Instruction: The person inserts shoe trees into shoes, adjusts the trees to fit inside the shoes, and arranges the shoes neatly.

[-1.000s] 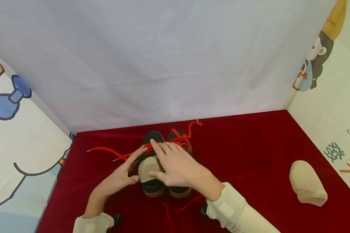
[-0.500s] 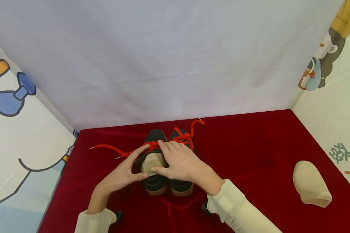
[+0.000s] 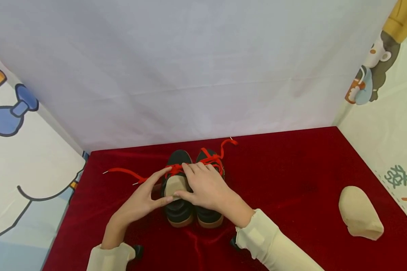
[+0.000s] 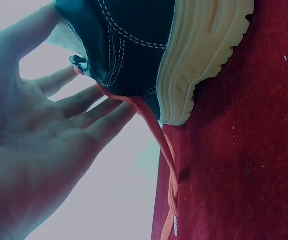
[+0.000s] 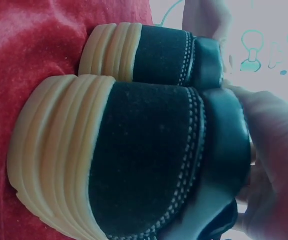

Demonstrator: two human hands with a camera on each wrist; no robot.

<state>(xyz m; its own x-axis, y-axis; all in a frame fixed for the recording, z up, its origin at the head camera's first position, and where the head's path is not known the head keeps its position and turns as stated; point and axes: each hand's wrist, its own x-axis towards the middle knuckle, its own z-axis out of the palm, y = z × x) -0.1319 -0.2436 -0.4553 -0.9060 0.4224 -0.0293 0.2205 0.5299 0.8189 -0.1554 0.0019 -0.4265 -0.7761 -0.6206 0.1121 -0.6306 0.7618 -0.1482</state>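
Left hand [image 3: 144, 199]: fingers spread wide, nearly straight, thumb at beige insert [image 3: 174, 185]. Right hand [image 3: 207, 188]: loosely spread, thumb at same insert. Insert: in opening of left shoe [image 3: 178, 217], red-laced. Right shoe [image 3: 208, 218]: alongside; toes toward red cloth's [image 3: 281, 169] far edge. Second beige form [image 3: 359, 211]: near cloth's right edge.

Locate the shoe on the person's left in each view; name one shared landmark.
Head: left shoe, below and slightly left of centre.
Left wrist: left shoe, large, top centre, cut off by the upper edge.
Right wrist: left shoe, upper middle, beyond the larger, nearer shoe.
Shared landmark: red cloth, lower half of head, right side of left wrist, left of right wrist.
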